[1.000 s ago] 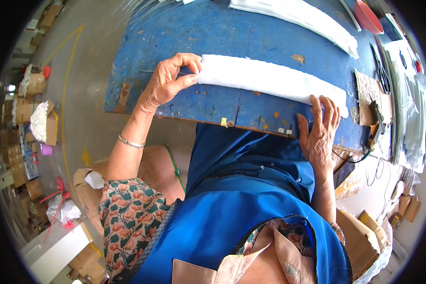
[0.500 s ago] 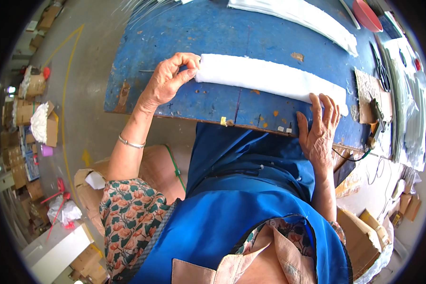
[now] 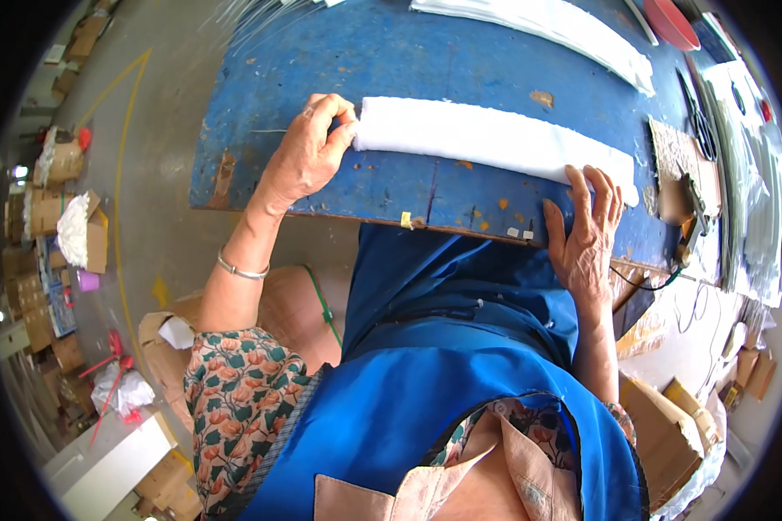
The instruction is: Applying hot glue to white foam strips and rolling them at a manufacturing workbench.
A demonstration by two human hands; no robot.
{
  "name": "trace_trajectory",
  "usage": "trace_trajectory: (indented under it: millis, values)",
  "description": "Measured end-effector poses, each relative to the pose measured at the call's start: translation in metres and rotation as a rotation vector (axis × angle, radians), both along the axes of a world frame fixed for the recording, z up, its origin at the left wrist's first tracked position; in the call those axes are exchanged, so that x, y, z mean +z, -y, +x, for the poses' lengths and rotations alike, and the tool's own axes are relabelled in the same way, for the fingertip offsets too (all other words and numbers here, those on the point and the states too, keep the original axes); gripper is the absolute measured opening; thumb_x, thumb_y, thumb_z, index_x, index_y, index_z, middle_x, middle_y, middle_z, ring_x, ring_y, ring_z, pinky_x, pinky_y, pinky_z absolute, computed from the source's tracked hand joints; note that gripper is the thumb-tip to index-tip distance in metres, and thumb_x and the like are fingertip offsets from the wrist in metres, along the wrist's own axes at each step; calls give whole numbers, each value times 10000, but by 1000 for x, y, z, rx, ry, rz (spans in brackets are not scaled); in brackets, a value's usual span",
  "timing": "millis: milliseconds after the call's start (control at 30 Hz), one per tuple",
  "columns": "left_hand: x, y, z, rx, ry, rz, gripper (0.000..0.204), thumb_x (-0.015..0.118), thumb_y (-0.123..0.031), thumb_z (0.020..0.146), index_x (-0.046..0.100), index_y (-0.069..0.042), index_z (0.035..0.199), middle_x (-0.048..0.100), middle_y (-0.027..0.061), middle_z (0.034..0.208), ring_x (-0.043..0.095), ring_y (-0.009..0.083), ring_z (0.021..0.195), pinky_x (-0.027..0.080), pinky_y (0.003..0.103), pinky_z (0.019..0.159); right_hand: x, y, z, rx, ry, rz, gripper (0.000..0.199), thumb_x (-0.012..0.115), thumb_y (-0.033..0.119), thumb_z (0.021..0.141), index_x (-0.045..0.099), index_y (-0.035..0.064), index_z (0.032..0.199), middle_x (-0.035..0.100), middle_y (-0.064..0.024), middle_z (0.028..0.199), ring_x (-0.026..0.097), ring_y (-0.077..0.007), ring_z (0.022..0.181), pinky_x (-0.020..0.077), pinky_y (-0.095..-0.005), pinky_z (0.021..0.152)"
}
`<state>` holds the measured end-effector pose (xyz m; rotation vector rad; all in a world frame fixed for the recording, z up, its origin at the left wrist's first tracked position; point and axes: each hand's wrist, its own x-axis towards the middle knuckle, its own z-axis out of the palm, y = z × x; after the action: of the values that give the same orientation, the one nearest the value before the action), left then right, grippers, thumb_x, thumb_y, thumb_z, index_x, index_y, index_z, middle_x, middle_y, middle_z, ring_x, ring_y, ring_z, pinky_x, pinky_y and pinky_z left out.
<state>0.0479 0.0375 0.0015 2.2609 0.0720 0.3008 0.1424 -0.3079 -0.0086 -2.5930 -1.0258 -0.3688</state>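
Note:
A long, flat roll of white fabric [image 3: 487,135] lies across the blue worktable [image 3: 347,187], tilted a little down to the right. At its left end my left hand [image 3: 308,148] is closed in a pinch, thumb against fingertips. A thin pale rod [image 3: 269,131] sticks out on the far side of that hand, in line with the roll; the fingers hide where it meets the fabric. My right hand [image 3: 586,226] rests at the roll's right end with its fingers spread, fingertips on the fabric's near edge and thumb apart on the table.
More white fabric strips [image 3: 547,35] lie farther back, with thin clear strands [image 3: 274,22] at the far left. On the right are black scissors [image 3: 697,117], a corded tool [image 3: 691,221], a red bowl [image 3: 672,24] and plastic-wrapped material [image 3: 756,191]. Cardboard boxes [image 3: 660,425] stand on the floor.
My left hand has shifted slightly left, still pinched at the roll's end. The right hand stays in nearly the same place. The whole view has moved slightly.

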Motion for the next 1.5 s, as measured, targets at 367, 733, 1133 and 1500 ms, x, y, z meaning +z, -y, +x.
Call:
trace_trajectory:
  millis: [367, 733, 1133, 1500]
  values:
    - [4, 2, 5, -23, 47, 346, 94, 591, -3, 839, 500, 1, 816, 559, 106, 823, 530, 271, 882, 449, 367, 782, -2, 0, 2, 0, 7, 20, 490, 665, 221, 857, 512, 74, 1299, 445, -184, 1282, 407, -355, 1269, 238, -565, 1091]
    - [6, 4, 9, 26, -30, 415, 109, 602, -39, 799, 502, -35, 757, 595, 111, 731, 567, 319, 845, 447, 431, 738, -5, -1, 2, -2, 23, 57, 468, 681, 242, 848, 539, 91, 1269, 473, -177, 1255, 423, -354, 1243, 259, -547, 1078]
    - [-9, -17, 6, 253, -57, 78, 182, 645, -41, 811, 594, -25, 985, 632, 123, 859, 586, 249, 838, 471, 361, 779, -15, 1, 4, -15, 42, 84, 438, 621, 319, 903, 522, 122, 1282, 467, -196, 1270, 395, -362, 1276, 234, -575, 1102]
    - [-9, 72, -4, -120, 263, 784, 580, 540, -417, 941, 528, 36, 1304, 517, 190, 1342, 442, 368, 1291, 287, 493, 1095, -18, -1, 7, -20, 55, 67, 428, 596, 338, 920, 532, 118, 1282, 466, -185, 1266, 388, -350, 1284, 225, -562, 1108]
